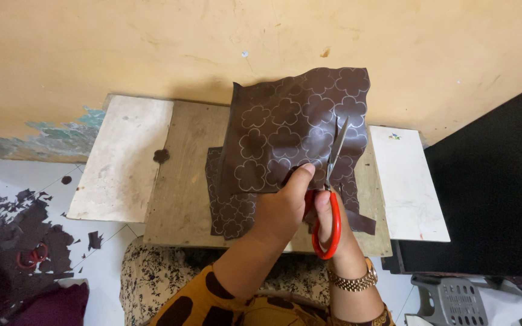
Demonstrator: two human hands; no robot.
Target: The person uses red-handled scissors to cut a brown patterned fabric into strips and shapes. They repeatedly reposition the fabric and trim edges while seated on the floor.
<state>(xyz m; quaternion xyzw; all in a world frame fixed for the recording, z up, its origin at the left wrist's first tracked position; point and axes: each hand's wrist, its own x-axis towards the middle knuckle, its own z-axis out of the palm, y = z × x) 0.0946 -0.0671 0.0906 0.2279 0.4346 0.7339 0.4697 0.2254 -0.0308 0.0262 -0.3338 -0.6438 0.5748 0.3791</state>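
The left hand [282,208] pinches the near edge of a brown sheet [300,130] printed with outlined flowers, thumb on top, and lifts it off the counter [182,181], probably so that it stays taut and clear of the wood for the blades. The right hand [327,220] is closed through the red handles of the scissors [331,193], just beside the left hand and touching it. The blades point away from the body and bite into the sheet from its near edge, between rows of flowers, which suggests the cut follows the drawn outlines.

Under the raised sheet a second patterned sheet [228,205] lies flat on the counter, just beyond the left hand, with a loose strip [360,222] to the right of the right wrist. A single brown flower [161,156] rests on the counter, well to the left of the hands. Far left, on the floor, lies a heap of brown scraps [19,229] with another red pair of scissors [31,256] on it. No container shows near the hands; a grey plastic crate [454,299] stands low on the right, and what it holds is out of sight.
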